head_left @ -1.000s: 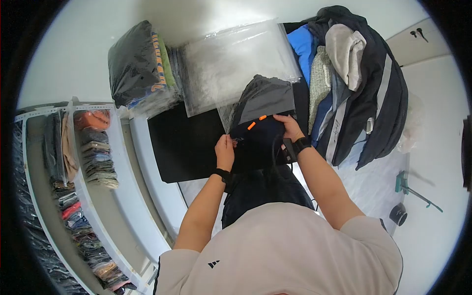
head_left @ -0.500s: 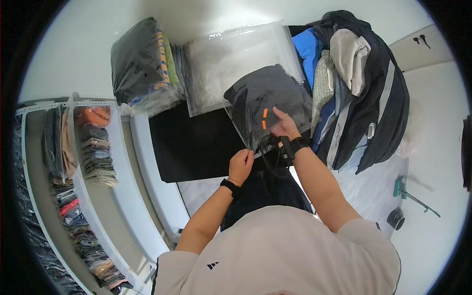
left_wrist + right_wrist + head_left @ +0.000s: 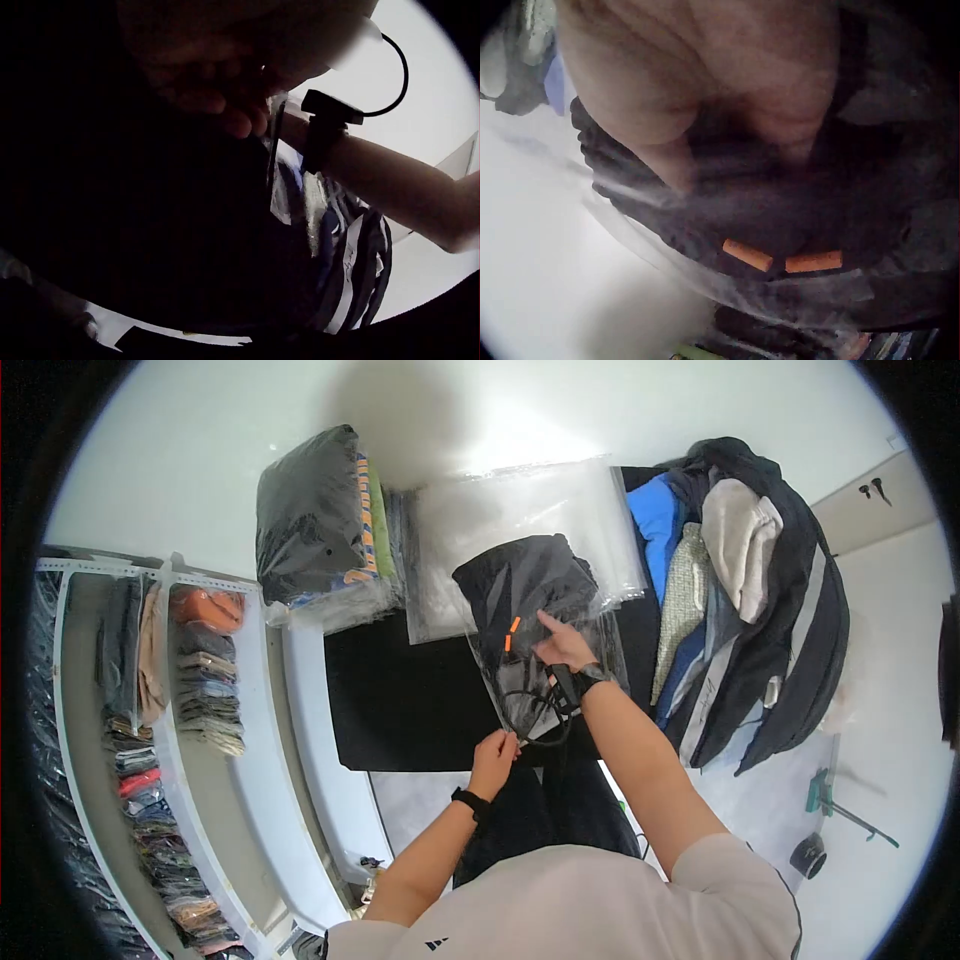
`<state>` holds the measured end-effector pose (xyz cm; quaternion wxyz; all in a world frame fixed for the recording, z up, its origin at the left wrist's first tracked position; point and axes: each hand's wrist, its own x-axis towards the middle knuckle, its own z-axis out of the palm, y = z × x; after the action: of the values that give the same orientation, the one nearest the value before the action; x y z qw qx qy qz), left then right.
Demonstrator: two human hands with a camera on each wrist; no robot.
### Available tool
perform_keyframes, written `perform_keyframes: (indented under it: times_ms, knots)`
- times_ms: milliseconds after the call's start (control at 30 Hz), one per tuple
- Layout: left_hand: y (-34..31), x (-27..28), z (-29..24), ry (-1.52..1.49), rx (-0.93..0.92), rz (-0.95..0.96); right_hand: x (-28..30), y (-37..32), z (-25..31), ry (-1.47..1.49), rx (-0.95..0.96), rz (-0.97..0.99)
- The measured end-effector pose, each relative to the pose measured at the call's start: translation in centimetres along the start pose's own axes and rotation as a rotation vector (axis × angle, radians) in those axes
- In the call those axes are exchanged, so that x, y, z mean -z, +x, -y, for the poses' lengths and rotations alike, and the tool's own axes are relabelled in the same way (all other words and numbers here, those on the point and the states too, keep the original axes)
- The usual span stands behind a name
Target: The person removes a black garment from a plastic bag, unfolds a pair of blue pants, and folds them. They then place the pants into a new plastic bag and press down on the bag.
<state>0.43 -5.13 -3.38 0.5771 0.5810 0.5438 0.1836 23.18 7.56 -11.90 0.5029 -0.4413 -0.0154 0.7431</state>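
A dark folded garment [image 3: 525, 575] with two small orange pieces [image 3: 511, 632] lies in a clear plastic bag [image 3: 607, 645] above the black table. The left hand [image 3: 492, 762] pinches the bag's near edge between thumb and fingers. Over the bag's right part, the right hand [image 3: 565, 645] is inside or behind the film, its fingers extended against the garment; which side of the film cannot be told. In the right wrist view, that hand [image 3: 705, 90] lies above the orange pieces [image 3: 814, 261]. Dark in the left wrist view, the left hand [image 3: 225, 82] has curled fingers.
Clear bags [image 3: 500, 500] lie flat at the table's back. Bagged garments [image 3: 310, 520] are stacked at the back left. A heap of clothes [image 3: 800, 630] covers the right side. Shelves of folded clothes [image 3: 208, 690] stand at the left. The black tabletop [image 3: 400, 710] shows at front left.
The bag with the garment has turned and come nearer the body, showing its narrower side. The left hand has moved right and nearer the body. The right hand has slid from the garment's edge onto it.
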Motion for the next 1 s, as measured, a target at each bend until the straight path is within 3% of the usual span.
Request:
perform_keyframes:
  times_ms: [67, 100, 133, 200, 267, 333, 367, 467, 600, 667, 700, 733, 800, 867, 933, 1000]
  knots:
    - [-0.3, 0.2, -0.9, 0.003, 0.013, 0.005, -3.7, -1.4, 1.6, 0.273, 0.138, 0.057]
    - [-0.3, 0.2, -1.1, -0.011, 0.038, 0.006, -2.3, -0.5, 1.2, -0.237, 0.384, 0.138]
    - [-0.2, 0.3, -1.3, -0.014, 0.043, 0.001, -0.4, 1.8, 0.6, -0.239, 0.377, 0.141]
    - [-0.2, 0.5, -1.5, -0.005, 0.004, -0.028, 2.3, 6.2, 0.1, 0.156, -0.037, 0.153]
    - [-0.1, 0.8, -1.6, -0.016, 0.006, -0.033, 3.1, 7.0, -0.2, 0.222, -0.019, 0.171]
    - [0.0, 1.0, -1.7, -0.029, 0.000, -0.038, 3.7, 6.6, 0.6, -0.008, -0.032, 0.077]
    - [0.0, 1.1, -1.8, -0.005, -0.006, -0.039, 3.8, 6.4, 0.6, 0.020, -0.037, -0.042]
    - [0.1, 1.1, -0.9, 0.008, -0.006, -0.047, 3.1, 5.4, 1.2, 0.017, 0.030, 0.040]
    - [0.2, 1.3, -0.8, -0.006, 0.007, -0.050, -2.4, 0.5, 3.4, -0.078, 0.007, -0.122]
    - [0.4, 1.1, 1.4, -0.036, -0.019, -0.061, -4.7, -2.8, 3.6, -0.116, 0.198, -0.069]
    - [0.4, 1.0, 2.1, -0.073, -0.052, -0.075, -3.6, -3.3, 2.5, -0.636, 0.309, -0.170]
    - [0.2, 1.2, 1.5, -0.080, -0.047, -0.065, -2.6, -4.3, 1.2, -0.640, 0.304, -0.182]
    - [-0.3, 2.1, 0.3, -0.002, -0.002, -0.103, -0.3, -7.8, -1.8, -0.770, 0.452, -0.115]
    - [-0.9, 3.2, 0.1, -0.027, -0.012, -0.123, -1.4, -15.7, 0.4, -1.246, 0.316, 0.203]
    - [-1.5, 5.0, 1.3, 0.020, 0.003, -0.108, -1.1, -20.4, 3.4, -1.401, 0.105, 0.585]
    - [-1.9, 7.8, 1.9, 0.231, -0.121, -0.065, 1.9, -21.0, 6.2, -1.316, -0.032, 0.647]
